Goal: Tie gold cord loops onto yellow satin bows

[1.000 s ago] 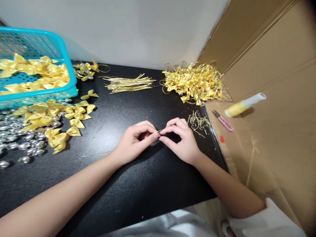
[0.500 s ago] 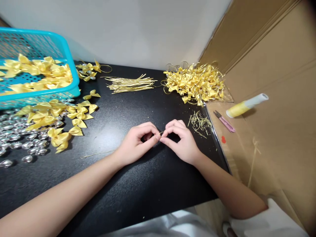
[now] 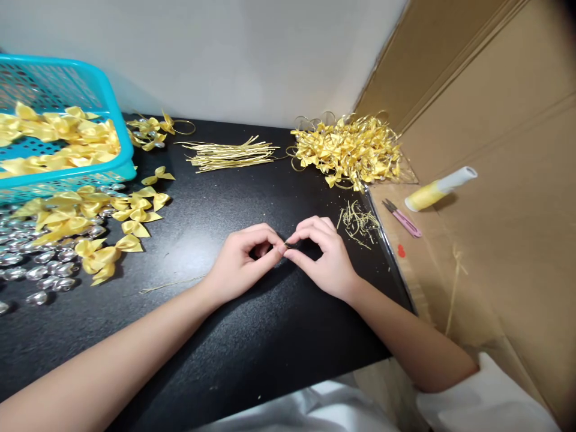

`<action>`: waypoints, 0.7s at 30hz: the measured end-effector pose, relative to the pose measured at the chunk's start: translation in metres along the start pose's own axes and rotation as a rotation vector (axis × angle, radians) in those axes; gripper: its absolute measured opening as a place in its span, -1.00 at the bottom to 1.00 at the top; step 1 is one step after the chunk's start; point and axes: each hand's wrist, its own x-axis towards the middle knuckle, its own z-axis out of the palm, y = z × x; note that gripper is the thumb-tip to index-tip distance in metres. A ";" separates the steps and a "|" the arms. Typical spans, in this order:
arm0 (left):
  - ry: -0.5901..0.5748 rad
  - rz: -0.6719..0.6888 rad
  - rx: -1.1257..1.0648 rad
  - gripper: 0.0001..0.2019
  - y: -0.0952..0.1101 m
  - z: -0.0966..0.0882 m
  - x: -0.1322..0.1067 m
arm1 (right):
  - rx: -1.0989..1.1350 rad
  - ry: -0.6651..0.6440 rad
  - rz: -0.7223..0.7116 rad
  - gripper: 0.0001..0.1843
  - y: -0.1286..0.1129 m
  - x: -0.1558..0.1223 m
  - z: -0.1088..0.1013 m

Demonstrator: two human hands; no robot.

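Over the middle of the black table, my left hand [image 3: 245, 262] and my right hand [image 3: 323, 257] meet fingertip to fingertip. Each is closed in a pinch of thumb and forefinger on a thin gold cord [image 3: 287, 243], of which only a short bit shows between them. A fine looped thread [image 3: 168, 284] lies on the table and runs in under my left wrist. Beyond my hands is a bundle of straight gold cords [image 3: 234, 155]. Yellow satin bows [image 3: 130, 243] lie off to the left, beside silver teardrop beads [image 3: 47, 270].
A turquoise basket [image 3: 119, 129] of yellow bows stands at the back left. Finished-looking bow loops [image 3: 353, 150] are heaped at the back right, with cord clippings [image 3: 359, 223] in front. Pink-handled snips [image 3: 402, 219] and a yellow-and-white roll [image 3: 438, 189] rest on cardboard at right.
The view has shifted a little, so everything appears slightly further left. My hands keep their pinch on the cord, fingertips a touch closer together.
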 end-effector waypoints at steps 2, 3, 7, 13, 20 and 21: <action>-0.008 -0.004 -0.009 -0.81 -0.001 -0.001 0.000 | 0.012 -0.006 0.014 -0.89 0.000 0.000 0.001; -0.010 -0.004 -0.012 -0.82 -0.001 -0.001 0.001 | 0.016 -0.011 0.021 -0.88 0.000 0.000 0.001; -0.012 -0.001 -0.004 -0.82 -0.001 -0.001 0.001 | 0.009 -0.065 0.024 -0.87 -0.001 0.000 -0.001; -0.021 -0.031 -0.029 -0.81 -0.001 0.001 0.001 | -0.050 -0.063 0.031 -0.91 0.003 0.004 -0.009; 0.009 -0.081 -0.087 -0.80 -0.002 0.000 0.002 | -0.146 0.278 -0.035 -0.96 -0.004 -0.003 -0.011; 0.012 -0.082 -0.094 -0.80 -0.002 0.000 0.002 | -0.139 0.227 -0.038 -0.95 -0.007 -0.005 -0.009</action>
